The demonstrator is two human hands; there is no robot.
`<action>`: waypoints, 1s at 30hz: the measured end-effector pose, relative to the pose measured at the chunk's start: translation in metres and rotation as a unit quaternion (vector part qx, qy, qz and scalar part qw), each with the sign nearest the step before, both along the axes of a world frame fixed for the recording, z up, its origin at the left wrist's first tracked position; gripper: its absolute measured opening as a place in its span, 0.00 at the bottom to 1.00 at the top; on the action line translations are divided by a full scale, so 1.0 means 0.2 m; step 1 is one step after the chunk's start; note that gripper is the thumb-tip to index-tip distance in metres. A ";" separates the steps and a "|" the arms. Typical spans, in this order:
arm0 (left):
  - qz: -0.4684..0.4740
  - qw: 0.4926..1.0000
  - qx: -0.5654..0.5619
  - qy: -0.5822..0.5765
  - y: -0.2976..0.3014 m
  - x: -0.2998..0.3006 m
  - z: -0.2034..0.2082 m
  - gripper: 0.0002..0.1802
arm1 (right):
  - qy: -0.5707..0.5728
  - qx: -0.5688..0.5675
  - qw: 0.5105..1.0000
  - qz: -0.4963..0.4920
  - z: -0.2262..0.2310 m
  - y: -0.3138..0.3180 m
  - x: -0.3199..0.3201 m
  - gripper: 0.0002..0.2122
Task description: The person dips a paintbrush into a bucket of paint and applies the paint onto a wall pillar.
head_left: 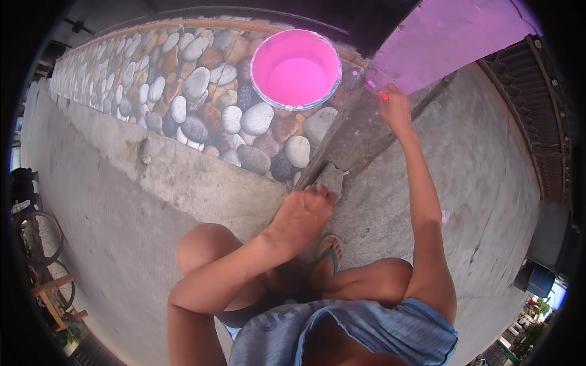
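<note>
My right hand (395, 110) reaches far out at the upper right, fingers pinched around a small paintbrush (384, 96) with a bright orange-red part. The brush's pink end is at the lower edge of the pink-painted wall (445, 46). Left of it, a round tub (261, 76) holds bright pink paint; its rim is pale and smeared. My left hand (305, 213) hangs in front of my knees with its fingers curled under, close to a broken lump of concrete (331, 178). What those fingers hold, if anything, is hidden.
The tub stands on a pebble-patterned surface (195, 82) bordered by a concrete ledge (152, 158). Pink drips spot the strip below the wall. My sandalled foot (329, 256) is on the concrete floor. A bicycle wheel (39, 238) is at far left, a metal grille (519, 97) at right.
</note>
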State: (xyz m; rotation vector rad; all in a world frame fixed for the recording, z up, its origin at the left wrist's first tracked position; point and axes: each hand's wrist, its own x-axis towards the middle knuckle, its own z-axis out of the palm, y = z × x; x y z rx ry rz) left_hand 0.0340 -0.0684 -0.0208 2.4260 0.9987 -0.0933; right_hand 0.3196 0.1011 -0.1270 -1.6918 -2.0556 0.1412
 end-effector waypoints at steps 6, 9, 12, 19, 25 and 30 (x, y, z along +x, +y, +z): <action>-0.001 1.000 0.012 -0.010 -0.01 -0.01 -0.01 0.18 | -0.002 0.095 0.995 0.017 0.02 0.08 -0.01 0.08; 0.004 1.000 -0.007 0.010 0.00 -0.01 0.02 0.18 | 0.084 0.205 0.975 0.033 0.08 -0.03 -0.03 0.09; 0.003 1.000 -0.009 0.019 -0.01 -0.01 0.03 0.18 | 0.068 0.102 0.992 -0.022 0.09 -0.09 -0.05 0.10; 0.004 0.999 0.044 -0.008 -0.03 -0.02 -0.01 0.17 | 0.068 0.157 0.985 0.006 0.03 0.03 -0.01 0.09; 0.007 1.000 0.016 0.007 -0.02 0.00 0.03 0.17 | 0.092 0.159 0.983 -0.005 -0.01 -0.07 -0.01 0.08; -0.004 1.000 0.018 0.005 -0.03 0.00 0.01 0.17 | 0.049 0.095 0.994 0.021 -0.03 0.00 -0.01 0.07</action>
